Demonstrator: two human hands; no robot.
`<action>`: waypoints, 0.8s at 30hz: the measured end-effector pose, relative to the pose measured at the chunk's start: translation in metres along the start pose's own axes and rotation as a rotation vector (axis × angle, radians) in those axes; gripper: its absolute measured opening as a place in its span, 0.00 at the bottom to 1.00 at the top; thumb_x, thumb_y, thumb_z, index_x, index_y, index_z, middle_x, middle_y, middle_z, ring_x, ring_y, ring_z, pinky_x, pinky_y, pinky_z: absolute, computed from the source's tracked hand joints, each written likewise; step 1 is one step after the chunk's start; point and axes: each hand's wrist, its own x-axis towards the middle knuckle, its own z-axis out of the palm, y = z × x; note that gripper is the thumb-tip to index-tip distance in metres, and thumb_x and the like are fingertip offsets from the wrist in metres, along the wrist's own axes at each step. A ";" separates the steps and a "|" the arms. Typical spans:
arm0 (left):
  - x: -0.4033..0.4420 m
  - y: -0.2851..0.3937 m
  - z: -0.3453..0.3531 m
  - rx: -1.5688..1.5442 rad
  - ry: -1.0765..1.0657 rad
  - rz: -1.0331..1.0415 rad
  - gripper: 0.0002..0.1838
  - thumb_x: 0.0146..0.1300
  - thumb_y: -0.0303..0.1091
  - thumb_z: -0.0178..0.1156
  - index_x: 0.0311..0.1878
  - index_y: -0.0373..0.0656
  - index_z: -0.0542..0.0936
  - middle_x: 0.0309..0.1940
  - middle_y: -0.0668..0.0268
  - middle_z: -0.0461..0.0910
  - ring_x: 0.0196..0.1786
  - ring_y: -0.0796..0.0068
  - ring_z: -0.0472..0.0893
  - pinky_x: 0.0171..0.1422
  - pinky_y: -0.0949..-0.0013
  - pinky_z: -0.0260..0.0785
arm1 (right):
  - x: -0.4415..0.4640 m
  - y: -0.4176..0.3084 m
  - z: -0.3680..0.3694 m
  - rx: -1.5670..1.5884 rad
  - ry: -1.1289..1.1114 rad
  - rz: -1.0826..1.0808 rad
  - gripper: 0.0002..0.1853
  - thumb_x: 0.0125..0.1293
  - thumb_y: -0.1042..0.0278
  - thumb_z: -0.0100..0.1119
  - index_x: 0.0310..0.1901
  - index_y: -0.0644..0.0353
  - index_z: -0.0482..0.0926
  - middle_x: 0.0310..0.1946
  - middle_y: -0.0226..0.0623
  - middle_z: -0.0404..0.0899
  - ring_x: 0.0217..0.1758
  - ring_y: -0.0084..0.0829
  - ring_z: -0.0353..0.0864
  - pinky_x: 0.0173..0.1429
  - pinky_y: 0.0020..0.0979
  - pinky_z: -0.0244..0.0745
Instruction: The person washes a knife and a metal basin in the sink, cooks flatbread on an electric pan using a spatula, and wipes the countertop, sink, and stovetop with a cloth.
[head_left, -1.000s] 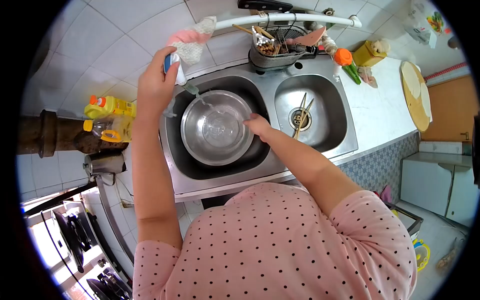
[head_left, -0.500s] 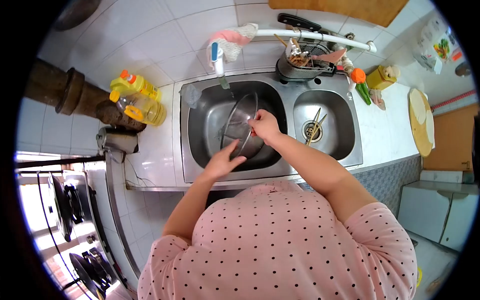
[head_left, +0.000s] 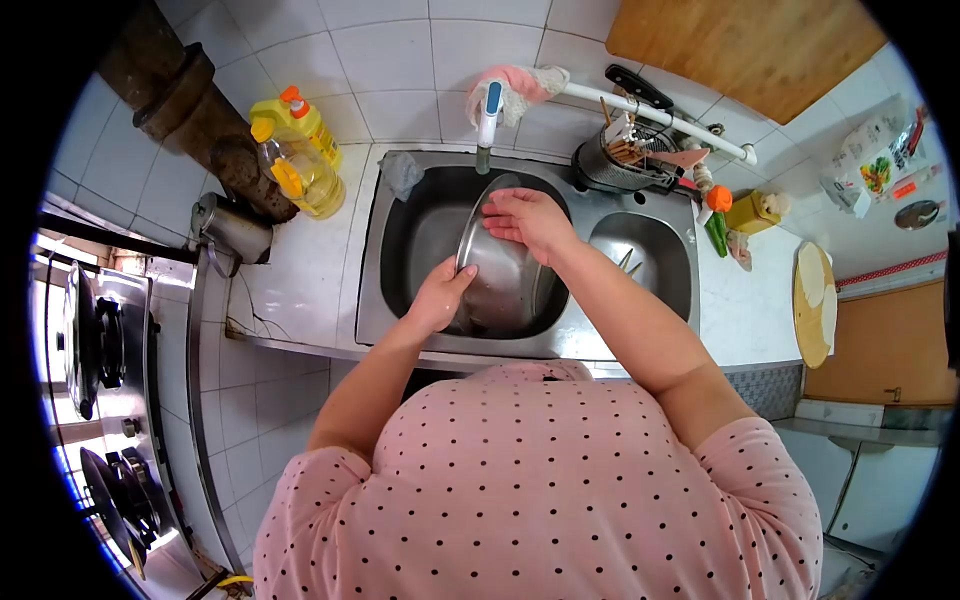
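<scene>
The metal bowl [head_left: 512, 275] leans, tipped up, in the big basin [head_left: 412, 235] of the sink in front of you, and your left hand [head_left: 438, 297] is clamped on its rim with the thumb on the inside. Your right hand [head_left: 530, 220] is over the inside of the bowl, its fingers loose and a bit spread, but I cannot tell if they touch the metal. Past the bowl is the tap [head_left: 488, 130], with a black basket [head_left: 597, 165] to the right, near the tiled wall [head_left: 385, 55].
</scene>
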 end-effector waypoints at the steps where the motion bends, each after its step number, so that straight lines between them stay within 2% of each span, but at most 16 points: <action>1: 0.000 0.000 0.000 0.006 -0.003 0.003 0.12 0.73 0.31 0.48 0.53 0.34 0.73 0.43 0.67 0.77 0.45 0.80 0.73 0.56 0.72 0.66 | 0.000 0.001 -0.001 -0.001 -0.003 0.003 0.10 0.69 0.65 0.55 0.46 0.61 0.75 0.41 0.37 0.79 0.40 0.29 0.81 0.45 0.29 0.78; 6: 0.000 0.004 -0.003 0.132 -0.037 -0.007 0.12 0.73 0.33 0.49 0.51 0.35 0.74 0.42 0.68 0.77 0.44 0.80 0.72 0.55 0.72 0.65 | -0.004 0.002 -0.006 -0.014 0.016 0.016 0.11 0.69 0.64 0.55 0.47 0.61 0.75 0.41 0.36 0.79 0.41 0.30 0.81 0.46 0.29 0.78; 9: -0.005 0.020 0.003 0.326 -0.019 -0.024 0.10 0.72 0.33 0.50 0.47 0.36 0.75 0.38 0.70 0.77 0.42 0.82 0.72 0.52 0.74 0.66 | -0.009 0.000 -0.009 0.015 0.021 0.021 0.10 0.69 0.64 0.55 0.47 0.60 0.75 0.41 0.37 0.79 0.41 0.31 0.81 0.46 0.30 0.78; 12: 0.000 0.017 0.003 0.324 -0.046 0.004 0.11 0.72 0.34 0.51 0.46 0.36 0.75 0.36 0.71 0.76 0.41 0.81 0.71 0.51 0.74 0.66 | -0.015 0.001 -0.013 0.049 0.052 0.007 0.10 0.69 0.64 0.55 0.46 0.59 0.74 0.42 0.37 0.79 0.41 0.32 0.81 0.46 0.31 0.78; 15: 0.002 0.021 0.006 0.477 -0.086 0.017 0.12 0.72 0.33 0.49 0.51 0.35 0.74 0.40 0.68 0.78 0.44 0.78 0.72 0.55 0.71 0.65 | -0.022 0.002 -0.019 0.074 0.072 -0.004 0.10 0.69 0.65 0.55 0.47 0.59 0.74 0.41 0.38 0.79 0.41 0.32 0.82 0.47 0.32 0.78; 18: 0.009 0.016 0.005 0.581 -0.126 0.073 0.13 0.71 0.34 0.51 0.51 0.37 0.74 0.38 0.61 0.78 0.41 0.70 0.75 0.53 0.68 0.66 | -0.027 0.006 -0.031 0.093 0.085 -0.017 0.13 0.69 0.62 0.56 0.48 0.59 0.73 0.43 0.41 0.79 0.43 0.36 0.82 0.49 0.35 0.79; 21: 0.005 0.020 0.012 0.852 -0.133 0.179 0.11 0.69 0.35 0.51 0.47 0.38 0.75 0.36 0.52 0.79 0.40 0.57 0.78 0.48 0.62 0.69 | -0.040 0.007 -0.043 0.084 0.143 0.029 0.13 0.69 0.60 0.54 0.49 0.60 0.72 0.42 0.41 0.79 0.41 0.36 0.83 0.46 0.35 0.80; 22: 0.002 0.022 0.015 0.973 -0.156 0.207 0.10 0.69 0.34 0.51 0.47 0.39 0.75 0.35 0.52 0.79 0.39 0.55 0.78 0.47 0.60 0.69 | -0.042 0.010 -0.049 0.056 0.164 0.036 0.14 0.70 0.57 0.53 0.47 0.59 0.73 0.39 0.39 0.79 0.38 0.35 0.82 0.43 0.35 0.81; 24: -0.004 0.026 0.021 1.213 -0.192 0.267 0.09 0.69 0.33 0.51 0.46 0.39 0.75 0.34 0.51 0.79 0.37 0.50 0.79 0.43 0.57 0.70 | -0.046 0.015 -0.062 0.025 0.170 0.113 0.15 0.70 0.54 0.53 0.44 0.59 0.73 0.37 0.38 0.78 0.35 0.34 0.82 0.42 0.35 0.80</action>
